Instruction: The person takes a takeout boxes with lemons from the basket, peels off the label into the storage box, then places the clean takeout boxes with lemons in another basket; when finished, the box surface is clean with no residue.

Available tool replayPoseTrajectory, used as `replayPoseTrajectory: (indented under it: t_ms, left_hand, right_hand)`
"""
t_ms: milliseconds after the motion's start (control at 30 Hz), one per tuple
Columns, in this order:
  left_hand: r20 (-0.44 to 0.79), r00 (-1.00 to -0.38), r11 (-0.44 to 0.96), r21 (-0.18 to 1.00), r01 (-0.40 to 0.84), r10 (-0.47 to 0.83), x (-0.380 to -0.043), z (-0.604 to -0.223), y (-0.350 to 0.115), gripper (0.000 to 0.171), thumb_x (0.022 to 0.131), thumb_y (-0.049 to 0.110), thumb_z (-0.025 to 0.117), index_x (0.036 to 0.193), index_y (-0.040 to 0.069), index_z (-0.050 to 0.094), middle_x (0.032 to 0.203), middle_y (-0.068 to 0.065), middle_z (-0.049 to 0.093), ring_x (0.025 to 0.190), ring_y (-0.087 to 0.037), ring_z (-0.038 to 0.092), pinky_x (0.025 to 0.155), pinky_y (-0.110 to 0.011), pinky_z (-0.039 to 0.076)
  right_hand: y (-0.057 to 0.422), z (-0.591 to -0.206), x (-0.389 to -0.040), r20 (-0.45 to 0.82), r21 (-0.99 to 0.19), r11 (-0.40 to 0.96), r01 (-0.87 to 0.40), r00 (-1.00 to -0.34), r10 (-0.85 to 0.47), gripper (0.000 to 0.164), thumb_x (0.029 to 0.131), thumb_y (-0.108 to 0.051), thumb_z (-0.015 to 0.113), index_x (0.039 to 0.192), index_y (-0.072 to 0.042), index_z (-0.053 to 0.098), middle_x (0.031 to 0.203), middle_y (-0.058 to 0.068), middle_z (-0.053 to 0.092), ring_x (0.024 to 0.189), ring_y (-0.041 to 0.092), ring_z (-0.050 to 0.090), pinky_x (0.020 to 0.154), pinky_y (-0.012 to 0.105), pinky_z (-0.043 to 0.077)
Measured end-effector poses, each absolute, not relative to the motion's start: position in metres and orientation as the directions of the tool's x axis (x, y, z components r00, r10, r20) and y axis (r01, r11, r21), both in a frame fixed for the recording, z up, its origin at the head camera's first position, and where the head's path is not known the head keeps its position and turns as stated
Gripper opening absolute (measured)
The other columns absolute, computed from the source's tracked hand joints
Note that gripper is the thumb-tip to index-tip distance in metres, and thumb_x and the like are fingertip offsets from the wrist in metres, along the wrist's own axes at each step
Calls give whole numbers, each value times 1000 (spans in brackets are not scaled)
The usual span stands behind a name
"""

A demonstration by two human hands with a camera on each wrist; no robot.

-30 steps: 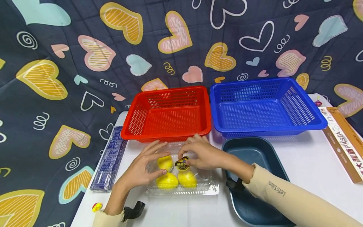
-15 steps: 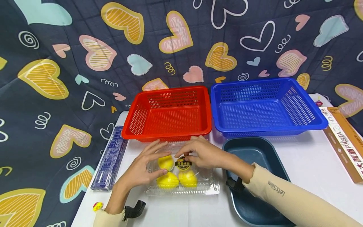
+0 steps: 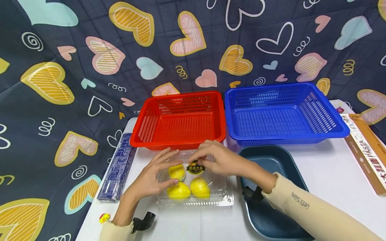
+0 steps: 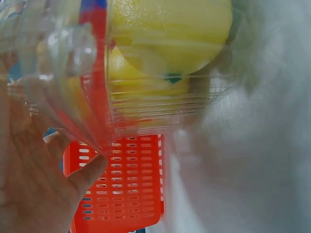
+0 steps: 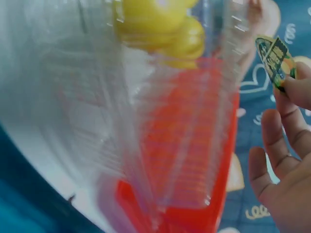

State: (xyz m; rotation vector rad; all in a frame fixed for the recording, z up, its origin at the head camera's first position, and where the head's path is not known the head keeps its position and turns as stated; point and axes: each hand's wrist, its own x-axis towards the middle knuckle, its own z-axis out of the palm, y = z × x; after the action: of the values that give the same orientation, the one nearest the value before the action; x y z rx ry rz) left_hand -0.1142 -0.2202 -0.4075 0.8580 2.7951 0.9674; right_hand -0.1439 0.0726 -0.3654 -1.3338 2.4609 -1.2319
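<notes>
A clear plastic clamshell box (image 3: 214,189) lies on the white table with three yellow fruits (image 3: 179,191) inside, which look like lemons. My left hand (image 3: 152,177) rests at the box's left side, fingers and thumb spread over the lid. In the right wrist view my right hand (image 5: 291,160) pinches a black and gold sticker (image 5: 276,60) by one end, thumb against fingertip, and the sticker stands up off the lid. From the head, the sticker shows just left of the right fingers, above the box.
Behind the box stand a red basket (image 3: 184,130) and a blue basket (image 3: 271,122). A dark teal tray (image 3: 271,157) lies under the right forearm. At the left is a blue wrapped pack (image 3: 117,170) and a small candy (image 3: 104,218); at the right, a pasta box (image 3: 365,150).
The right hand has gripped the sticker and raised it slightly up and away from the front of the box. My left hand has kept its place on the lid.
</notes>
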Motion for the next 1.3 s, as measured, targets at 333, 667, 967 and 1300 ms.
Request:
replayPoseTrajectory:
  t_ms: [333, 667, 967, 1300]
  left_hand:
    - [127, -843, 641, 593, 487, 523, -114, -407, -219, 54, 84, 30, 81, 135, 24, 67, 161, 12, 43, 158, -27, 21, 116, -74, 25]
    - [121, -847, 644, 597, 478, 517, -114, -406, -219, 54, 84, 33, 81, 136, 22, 67, 160, 10, 44, 158, -28, 21, 116, -74, 25]
    - [129, -846, 643, 593, 484, 518, -114, -407, -220, 54, 84, 34, 82, 135, 24, 67, 160, 11, 44, 158, -27, 21, 116, -73, 25]
    - [135, -844, 643, 590, 489, 518, -114, -408, -220, 55, 83, 34, 82, 135, 23, 68, 160, 11, 44, 158, -27, 22, 116, -74, 25]
  right_hand:
    - [107, -353, -142, 248, -778, 285, -560, -690, -680, 31, 96, -5, 66, 121, -23, 76, 113, -9, 75, 100, 11, 62, 87, 33, 55]
    - [155, -360, -137, 204, -782, 374, -499, -771, -603, 32, 95, -9, 71, 123, -24, 74, 105, -12, 72, 94, 10, 62, 87, 30, 55]
    - [191, -375, -136, 198, -767, 445, -463, -829, -522, 28, 95, -12, 72, 121, -21, 74, 108, -7, 75, 93, 10, 62, 84, 24, 55]
    - [214, -391, -136, 196, -756, 469, -458, -841, -505, 26, 93, -7, 72, 118, -14, 74, 99, -5, 74, 81, 7, 59, 72, 23, 53]
